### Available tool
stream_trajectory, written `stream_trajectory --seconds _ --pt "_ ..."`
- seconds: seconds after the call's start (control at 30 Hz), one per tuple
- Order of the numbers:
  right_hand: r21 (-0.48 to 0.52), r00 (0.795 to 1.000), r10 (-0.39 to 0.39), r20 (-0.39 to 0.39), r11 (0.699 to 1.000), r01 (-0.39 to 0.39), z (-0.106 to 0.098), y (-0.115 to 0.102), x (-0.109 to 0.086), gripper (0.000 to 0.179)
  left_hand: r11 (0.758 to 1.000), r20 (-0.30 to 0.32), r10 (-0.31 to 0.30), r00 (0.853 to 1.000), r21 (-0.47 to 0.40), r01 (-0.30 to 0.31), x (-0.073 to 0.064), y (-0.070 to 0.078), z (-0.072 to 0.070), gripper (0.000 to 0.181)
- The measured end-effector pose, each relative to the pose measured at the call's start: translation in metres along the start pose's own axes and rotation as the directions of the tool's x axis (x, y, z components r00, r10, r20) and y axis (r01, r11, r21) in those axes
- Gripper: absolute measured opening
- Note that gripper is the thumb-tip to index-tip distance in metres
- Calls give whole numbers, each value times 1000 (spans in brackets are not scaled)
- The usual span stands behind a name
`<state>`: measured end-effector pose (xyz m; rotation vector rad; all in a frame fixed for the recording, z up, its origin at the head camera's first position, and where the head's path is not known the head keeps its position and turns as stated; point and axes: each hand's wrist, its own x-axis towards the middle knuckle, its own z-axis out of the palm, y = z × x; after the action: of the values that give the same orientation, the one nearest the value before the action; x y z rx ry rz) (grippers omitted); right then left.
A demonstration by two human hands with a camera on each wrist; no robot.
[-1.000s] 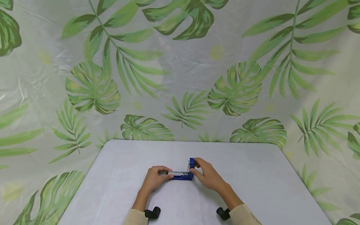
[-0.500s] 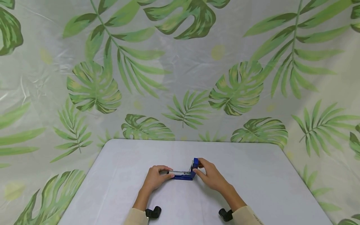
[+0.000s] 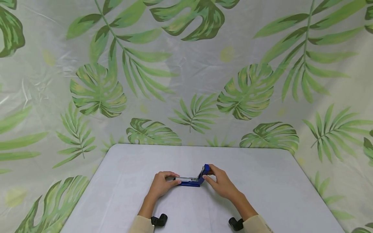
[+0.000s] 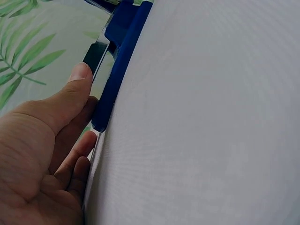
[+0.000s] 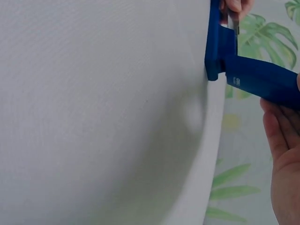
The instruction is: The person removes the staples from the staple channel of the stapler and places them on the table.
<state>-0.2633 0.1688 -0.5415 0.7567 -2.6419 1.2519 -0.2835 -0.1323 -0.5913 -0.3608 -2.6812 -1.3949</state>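
Observation:
A blue stapler (image 3: 190, 183) lies on the white table with its top arm (image 3: 206, 170) swung far up and leaning back to the right, baring the metal staple channel. My left hand (image 3: 161, 184) pinches the channel's free end between thumb and fingers; in the left wrist view the thumb (image 4: 79, 77) presses near the dark tip, above the blue base (image 4: 119, 70). My right hand (image 3: 220, 181) grips the raised top arm between thumb and fingers. From the right wrist, that blue arm (image 5: 262, 77) sticks out from the hinge, the fingers lying along its underside.
The white tabletop (image 3: 140, 158) spreads around the stapler. Behind it hangs a leaf-patterned sheet (image 3: 186, 74). A black wrist camera (image 3: 159, 220) sits on the left wrist and another camera (image 3: 236, 223) on the right.
My right hand has moved right, tilting the stapler's top arm from upright to leaning back. My left hand stays at the other end, almost unmoved.

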Motion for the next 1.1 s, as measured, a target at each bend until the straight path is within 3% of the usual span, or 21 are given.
stream_trajectory --seconds 0.27,0.67,0.93,1.1 --pt "100 1000 19 4 995 -19 -4 11 -6 34 1000 -6 4 1000 3 -4 0 1 -1 23" --pt "150 999 31 -13 988 -29 -10 25 -16 41 1000 -6 -10 1000 -3 10 -2 3 0 23" --pt "105 999 42 -2 994 -42 -13 33 -24 37 1000 0 -12 1000 8 12 -3 5 -1 24" --pt "62 994 104 14 993 -105 -15 36 -28 37 1000 7 -17 1000 5 17 -4 4 0 25"
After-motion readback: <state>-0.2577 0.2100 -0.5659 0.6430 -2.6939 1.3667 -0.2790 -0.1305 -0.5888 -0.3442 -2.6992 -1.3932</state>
